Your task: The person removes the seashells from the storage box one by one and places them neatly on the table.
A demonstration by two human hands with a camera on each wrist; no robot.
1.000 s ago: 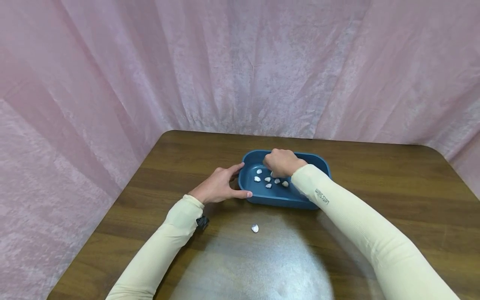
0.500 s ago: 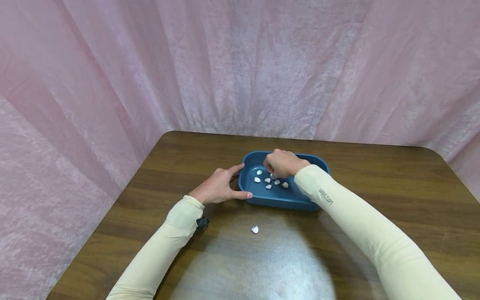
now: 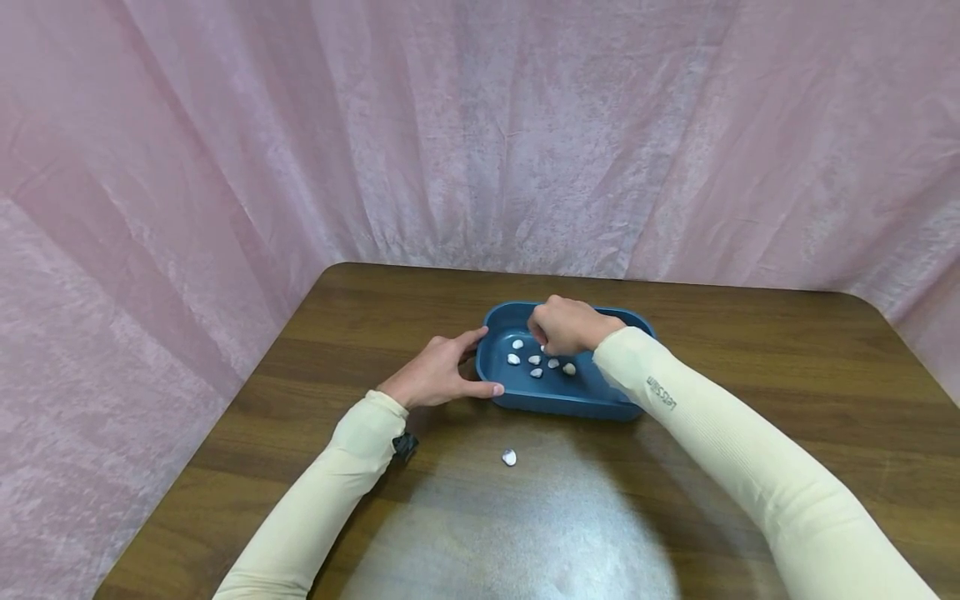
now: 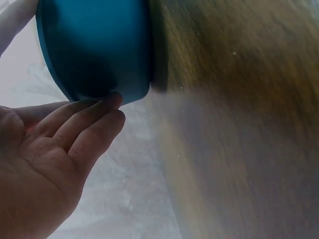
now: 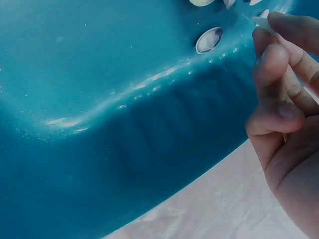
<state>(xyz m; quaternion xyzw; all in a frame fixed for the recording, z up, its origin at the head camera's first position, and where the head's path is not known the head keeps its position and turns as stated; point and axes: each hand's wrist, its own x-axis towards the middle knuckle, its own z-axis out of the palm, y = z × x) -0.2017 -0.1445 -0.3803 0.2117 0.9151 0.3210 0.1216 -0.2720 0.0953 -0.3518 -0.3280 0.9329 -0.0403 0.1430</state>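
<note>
A blue rectangular tub (image 3: pixel 566 403) with rounded corners holds several small white seashells (image 3: pixel 535 360). My right hand (image 3: pixel 568 324) reaches inside it, and in the right wrist view the thumb and forefinger pinch a small white seashell (image 5: pixel 261 21). A hollow, bowl-like seashell (image 5: pixel 209 40) lies on the tub floor beside that hand. At the tub's left end is my left hand (image 3: pixel 435 372), thumb at the front rim and forefinger at the back-left rim. In the left wrist view its fairly straight fingers (image 4: pixel 94 134) touch the outer wall of the tub (image 4: pixel 99 45).
One loose seashell (image 3: pixel 509 457) lies on the brown wooden table (image 3: pixel 405 300) in front of the tub. A pink curtain (image 3: pixel 480 150) hangs behind the table and along its left side. Something black (image 3: pixel 406 446) is worn at the left wrist.
The right forearm has shifted slightly to the right, while its fingers stay over nearly the same spot in the tub. The left hand, tub and loose seashell look unmoved.
</note>
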